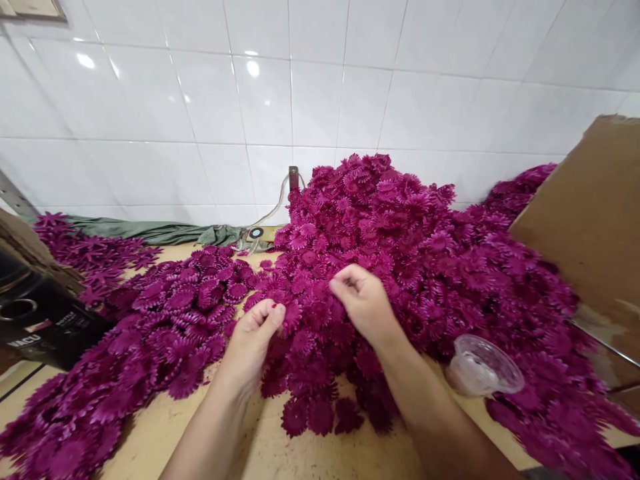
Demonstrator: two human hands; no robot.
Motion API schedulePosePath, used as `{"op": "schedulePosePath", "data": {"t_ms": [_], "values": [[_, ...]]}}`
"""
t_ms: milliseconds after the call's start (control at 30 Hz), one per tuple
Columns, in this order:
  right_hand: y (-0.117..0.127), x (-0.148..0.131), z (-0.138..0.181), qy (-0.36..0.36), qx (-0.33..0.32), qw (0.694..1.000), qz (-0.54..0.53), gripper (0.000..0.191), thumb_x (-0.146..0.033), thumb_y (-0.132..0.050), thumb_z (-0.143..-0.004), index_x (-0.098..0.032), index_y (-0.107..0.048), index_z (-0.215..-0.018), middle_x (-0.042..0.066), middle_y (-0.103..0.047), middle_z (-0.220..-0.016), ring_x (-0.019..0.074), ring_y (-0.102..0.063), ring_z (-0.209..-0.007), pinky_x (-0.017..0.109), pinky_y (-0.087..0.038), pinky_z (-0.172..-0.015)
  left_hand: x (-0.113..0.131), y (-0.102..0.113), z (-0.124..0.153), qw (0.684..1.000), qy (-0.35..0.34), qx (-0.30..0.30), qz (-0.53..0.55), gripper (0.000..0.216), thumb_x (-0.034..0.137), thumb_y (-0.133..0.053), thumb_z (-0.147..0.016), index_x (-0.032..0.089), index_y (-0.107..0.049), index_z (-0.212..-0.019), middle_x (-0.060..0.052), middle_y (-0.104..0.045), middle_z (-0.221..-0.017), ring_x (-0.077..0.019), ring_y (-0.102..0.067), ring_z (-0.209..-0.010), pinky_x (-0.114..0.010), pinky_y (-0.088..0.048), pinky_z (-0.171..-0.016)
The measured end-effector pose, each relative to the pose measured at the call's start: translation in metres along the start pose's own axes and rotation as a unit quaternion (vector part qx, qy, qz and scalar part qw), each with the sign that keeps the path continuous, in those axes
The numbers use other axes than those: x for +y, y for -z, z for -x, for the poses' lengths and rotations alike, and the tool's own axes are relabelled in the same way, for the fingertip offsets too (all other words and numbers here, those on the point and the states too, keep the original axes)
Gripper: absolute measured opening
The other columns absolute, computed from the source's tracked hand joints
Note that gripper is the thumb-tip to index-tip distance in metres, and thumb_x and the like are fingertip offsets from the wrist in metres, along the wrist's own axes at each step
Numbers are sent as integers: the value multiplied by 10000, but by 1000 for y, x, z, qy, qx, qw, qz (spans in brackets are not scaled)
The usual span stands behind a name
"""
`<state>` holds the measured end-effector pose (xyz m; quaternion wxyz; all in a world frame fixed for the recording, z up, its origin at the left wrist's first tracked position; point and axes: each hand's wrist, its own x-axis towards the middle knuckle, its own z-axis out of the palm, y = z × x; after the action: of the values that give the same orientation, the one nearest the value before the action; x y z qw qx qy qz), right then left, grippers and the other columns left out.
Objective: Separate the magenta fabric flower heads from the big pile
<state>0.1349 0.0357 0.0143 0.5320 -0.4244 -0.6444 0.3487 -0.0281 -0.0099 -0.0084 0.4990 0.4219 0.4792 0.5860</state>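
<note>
My left hand (257, 330) is closed in a pinch over the front of a big heap of magenta flower-shaped petal pieces (370, 220). A small dark red bit (273, 305) shows at its thumb and fingertip; what it belongs to is not clear. Just beside that thumb is a brighter flower piece (291, 315), and I cannot tell whether it is gripped. To the right, my right hand (363, 300) hovers over the same heap with thumb and fingers pressed together. Whatever it pinches, if anything, is too small to make out. The two hands are apart.
A second pile of flower pieces (170, 320) spreads leftward, beside a black box (45, 320). A clear plastic cup (483, 367) stands at the right, near a cardboard sheet (590, 227). Green cloth (150, 229) runs along the white tiled wall (320, 100).
</note>
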Motion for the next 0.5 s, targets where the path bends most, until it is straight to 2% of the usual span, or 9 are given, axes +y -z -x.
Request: {"op": "schedulePosePath", "data": {"t_ms": [67, 100, 200, 267, 333, 433, 500], "values": [[14, 4, -10, 15, 80, 995, 49, 18, -203, -516, -688, -186, -520, -686, 8, -536, -651, 149, -500, -615, 303, -418, -620, 1, 5, 0, 999, -25, 10, -29, 424, 533, -668, -552, 181, -432, -547, 83, -379, -491, -64, -317, -461, -182, -292, -458], [18, 5, -12, 32, 104, 990, 85, 59, -187, -517, -680, -182, -538, -735, 36, -565, -726, 174, -523, -687, 333, -427, -673, 2, 6, 0, 998, -39, 5, -49, 400, 536, -654, -570, 182, -466, -563, 76, -397, -501, -70, -337, -467, -186, -305, -463], [17, 3, -9, 119, 114, 965, 202, 206, -152, -529, -676, -180, -579, -874, 97, -582, -958, 240, -501, -943, 422, -369, -863, 4, 3, -1, 991, -72, -32, -106, 359, 549, -561, -657, 189, -576, -658, 31, -501, -573, -110, -456, -539, -223, -384, -539], [5, -4, 0, 160, 85, 955, 236, 191, -163, -518, -718, -189, -599, -889, 98, -588, -992, 244, -472, -1008, 434, -331, -914, 5, -1, -2, 986, -85, -44, -138, 345, 522, -521, -694, 189, -611, -696, 11, -534, -587, -131, -499, -572, -247, -415, -588], [-8, -10, 8, 165, 26, 959, 228, 154, -190, -502, -760, -199, -615, -863, 85, -610, -949, 229, -485, -976, 417, -353, -891, 6, -4, -3, 983, -91, -40, -155, 304, 463, -544, -688, 187, -630, -781, -4, -583, -659, -132, -517, -577, -258, -434, -608], [-21, -14, 14, 130, -49, 973, 182, 113, -223, -524, -762, -207, -619, -820, 58, -627, -867, 203, -518, -883, 387, -397, -828, 6, -4, -3, 982, -107, -29, -155, 458, 369, -606, -646, 209, -562, -1073, -36, -627, -925, -131, -559, -634, -255, -456, -623], [-25, -12, 15, 85, -73, 985, 129, 99, -235, -545, -745, -204, -612, -809, 49, -624, -855, 187, -541, -834, 362, -426, -780, 6, -4, -2, 983, -100, -33, -153, 599, 326, -621, -635, 216, -465, -1203, -16, -634, -860, -125, -564, -606, -244, -455, -600]]}}
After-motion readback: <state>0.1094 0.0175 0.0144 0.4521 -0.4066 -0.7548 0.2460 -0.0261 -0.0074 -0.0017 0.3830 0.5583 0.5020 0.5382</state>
